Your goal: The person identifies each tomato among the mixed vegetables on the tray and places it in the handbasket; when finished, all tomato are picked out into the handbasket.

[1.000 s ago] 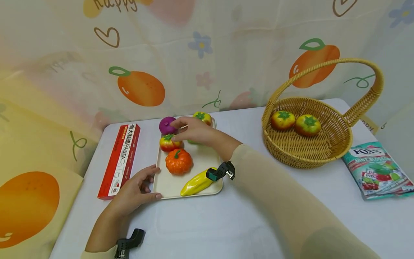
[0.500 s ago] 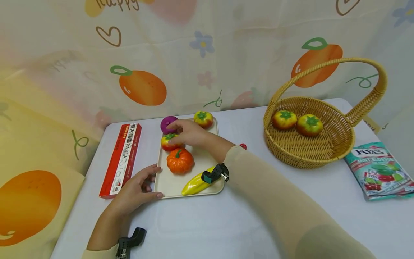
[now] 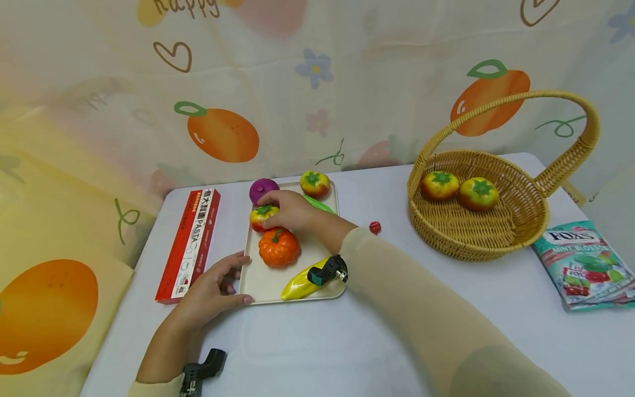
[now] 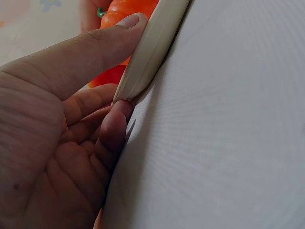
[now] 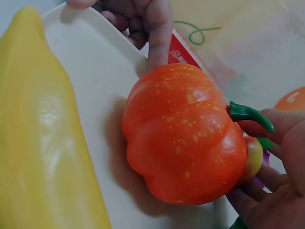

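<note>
My right hand (image 3: 291,212) reaches over the cream tray (image 3: 317,242), its thumb and fingers round a red-and-yellow toy persimmon (image 3: 261,223) with a green cap. In the right wrist view this persimmon (image 5: 253,160) is mostly hidden behind an orange toy pumpkin (image 5: 183,133). At the tray's near left corner, my left hand (image 3: 213,289) pinches the rim, thumb on top and fingers against the side and underneath. A purple toy onion (image 3: 262,190), another persimmon (image 3: 315,184), a partly covered green item (image 3: 319,204) and a yellow toy banana (image 3: 300,284) lie on the tray.
A wicker basket (image 3: 441,242) with a tall handle holds two persimmons (image 3: 458,190) at the right. Beside it lies a FOX'S candy bag (image 3: 585,264). A red pasta box (image 3: 188,245) lies left of the tray, and a small red wrapped candy (image 3: 375,227) sits near the right forearm.
My right hand has lowered and come slightly nearer, closing round the persimmon and uncovering the rear persimmon and the small red candy. The left hand stays at the tray corner.
</note>
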Demonstrator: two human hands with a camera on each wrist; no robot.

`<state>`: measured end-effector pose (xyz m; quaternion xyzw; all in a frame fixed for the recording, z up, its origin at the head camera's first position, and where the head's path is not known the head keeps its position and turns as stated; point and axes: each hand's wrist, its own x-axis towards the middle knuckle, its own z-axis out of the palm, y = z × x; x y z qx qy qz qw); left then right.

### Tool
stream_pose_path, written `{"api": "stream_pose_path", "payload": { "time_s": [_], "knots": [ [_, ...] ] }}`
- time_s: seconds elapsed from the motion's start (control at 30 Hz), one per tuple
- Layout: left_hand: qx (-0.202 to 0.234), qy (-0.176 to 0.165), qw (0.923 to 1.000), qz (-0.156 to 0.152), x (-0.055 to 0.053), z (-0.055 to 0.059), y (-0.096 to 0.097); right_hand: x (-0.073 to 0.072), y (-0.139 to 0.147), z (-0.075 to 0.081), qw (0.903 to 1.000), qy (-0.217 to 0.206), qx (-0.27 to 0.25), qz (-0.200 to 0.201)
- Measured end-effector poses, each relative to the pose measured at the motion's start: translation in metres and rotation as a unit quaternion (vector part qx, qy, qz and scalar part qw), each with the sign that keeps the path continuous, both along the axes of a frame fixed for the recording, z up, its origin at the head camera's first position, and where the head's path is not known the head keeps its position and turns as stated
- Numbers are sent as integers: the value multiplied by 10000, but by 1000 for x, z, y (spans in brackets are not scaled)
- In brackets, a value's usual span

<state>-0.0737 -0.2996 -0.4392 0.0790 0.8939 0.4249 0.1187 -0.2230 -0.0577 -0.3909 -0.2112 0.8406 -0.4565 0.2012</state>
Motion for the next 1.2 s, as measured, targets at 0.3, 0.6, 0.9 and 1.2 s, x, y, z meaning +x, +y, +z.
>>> {"api": "stream_pose_path", "payload": {
  "time_s": [0.3,0.6,0.9,1.2],
  "knots": [
    [15,41,10000,-12,0,0,0,1,-2,-3,9999,8,133,-92],
    [10,-49,10000,19,0,0,0,2,-2,-3,9999,20,29,-110],
    [-68,66,10000,12,0,1,2,2,0,-2,9998,24,1,-202],
    [-53,56,10000,-19,0,2,1,1,7,7,9993,266,-34,-261]
  ]
}}
